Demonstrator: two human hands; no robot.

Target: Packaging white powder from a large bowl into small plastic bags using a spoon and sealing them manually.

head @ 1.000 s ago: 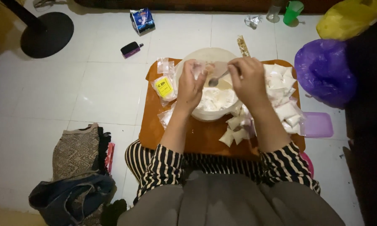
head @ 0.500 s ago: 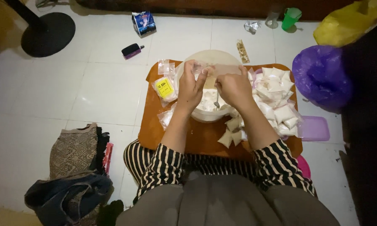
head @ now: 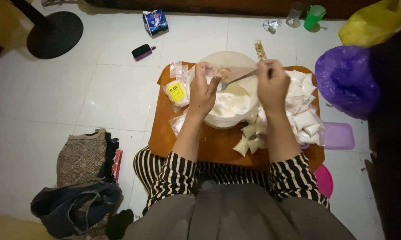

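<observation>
Two hands over the white bowl (head: pixel 227 95) at the counter's far edge: left hand (head: pixel 203 91) fingers pinch a small clear bag (head: pixel 210 71), right hand (head: pixel 271 84) grips the spoon (head: pixel 238 79) — filling, I'd say; next a steady tip into its mouth

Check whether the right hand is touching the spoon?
Touching. The head view shows the right hand pinching the spoon handle at its far end, the spoon's bowl reaching toward the small bag in the left hand over the tub.

Dim white tiled floor (head: pixel 76 98)
</observation>
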